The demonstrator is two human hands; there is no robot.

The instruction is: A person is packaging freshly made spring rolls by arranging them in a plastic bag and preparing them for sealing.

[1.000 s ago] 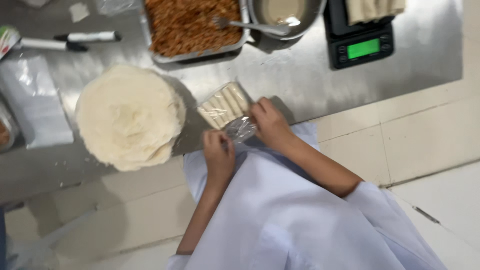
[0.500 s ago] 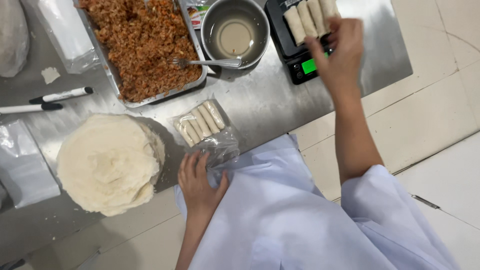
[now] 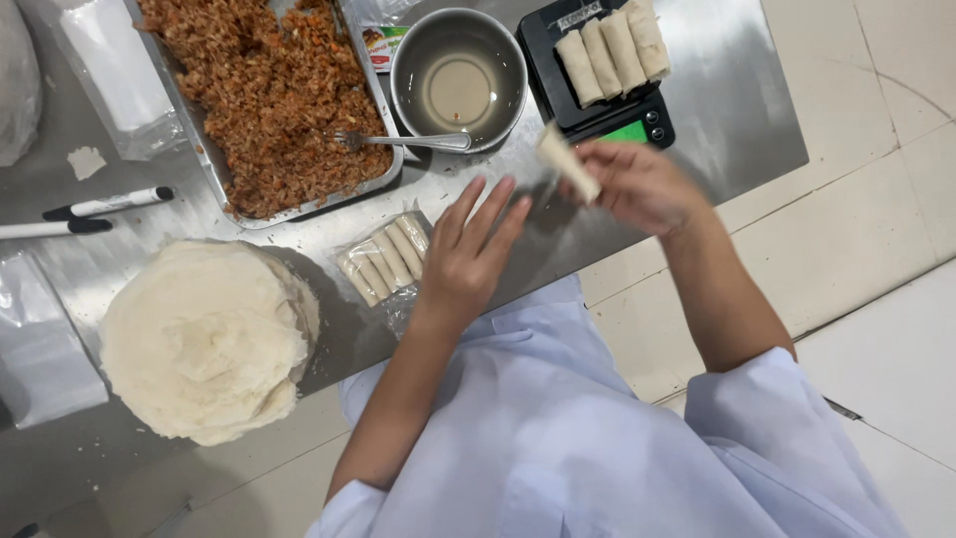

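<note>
Steel tabletop (image 3: 717, 110): right hand (image 3: 637, 184) pinches a spring roll (image 3: 568, 161) beside the bagged rolls (image 3: 383, 261); left hand (image 3: 468, 249) hovers spread, empty. That light fingertip pinch risks a drop.

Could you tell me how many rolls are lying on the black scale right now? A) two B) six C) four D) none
C: four pale rolls lie side by side on the black scale, while the right hand holds a fifth roll just off it, in front of the scale.
</note>
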